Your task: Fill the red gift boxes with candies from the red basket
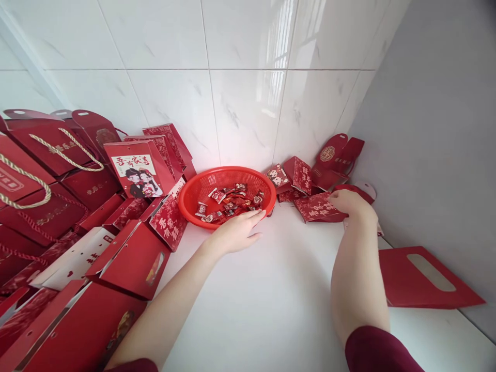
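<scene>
On the right side of the white table, near the grey wall, a red box with white writing is lying down. The right hand reaches over the right end of it. The fingers bend down and their tips are hidden, so I cannot tell if they grip it.

Just behind that box, a dark red bag with a round gold mark leans in the corner. To the left sits a bunch of small red boxes.

Next to them, near the middle, is a round red basket with holes in it. Little wrapped packets lie inside. The left hand is at its front edge. Its fingers are straight and stretched out, with the thumb apart. I cannot tell if it touches the edge.

On the left stand lots of red boxes and bags. One box has a drawing of two people. One bag has a cream rope handle.

On the far right lies a flat red bag with a long pale patch. White tiles cover the back wall.
</scene>
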A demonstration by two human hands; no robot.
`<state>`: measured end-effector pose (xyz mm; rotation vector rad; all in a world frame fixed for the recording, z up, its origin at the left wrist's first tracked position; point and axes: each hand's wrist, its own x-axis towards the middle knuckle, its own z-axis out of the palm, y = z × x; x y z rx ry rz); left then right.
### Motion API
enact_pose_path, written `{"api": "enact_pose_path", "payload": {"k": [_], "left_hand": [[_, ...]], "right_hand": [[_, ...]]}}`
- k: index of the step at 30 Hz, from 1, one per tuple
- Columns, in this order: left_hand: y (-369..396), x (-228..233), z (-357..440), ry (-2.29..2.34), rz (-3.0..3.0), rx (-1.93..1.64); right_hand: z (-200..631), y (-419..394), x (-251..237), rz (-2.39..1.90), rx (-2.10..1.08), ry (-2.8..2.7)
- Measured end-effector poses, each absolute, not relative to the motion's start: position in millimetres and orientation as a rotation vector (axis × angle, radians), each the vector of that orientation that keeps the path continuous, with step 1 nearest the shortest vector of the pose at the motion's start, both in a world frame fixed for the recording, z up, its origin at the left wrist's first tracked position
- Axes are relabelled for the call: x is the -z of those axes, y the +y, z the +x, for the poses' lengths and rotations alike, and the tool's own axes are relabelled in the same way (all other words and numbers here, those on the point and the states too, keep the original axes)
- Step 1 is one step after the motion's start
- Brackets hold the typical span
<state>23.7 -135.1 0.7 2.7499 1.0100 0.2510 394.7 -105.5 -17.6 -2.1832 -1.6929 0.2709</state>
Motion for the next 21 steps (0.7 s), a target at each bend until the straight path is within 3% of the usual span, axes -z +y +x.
{"api": "enact_pose_path", "payload": {"k": [8, 14, 21], "left_hand": [[-123, -36, -24, 1.254, 2.525, -0.115], [-127, -55, -40, 1.34, 2.403, -0.218], [-133, -62, -37, 1.374, 2.345, -0.24]], "right_hand": [[305, -59, 36, -2.034, -0.653, -1.98], [249, -43, 72, -1.868, -0.683, -2.085], [257, -42, 77, -1.941, -0.718, -2.119]]}}
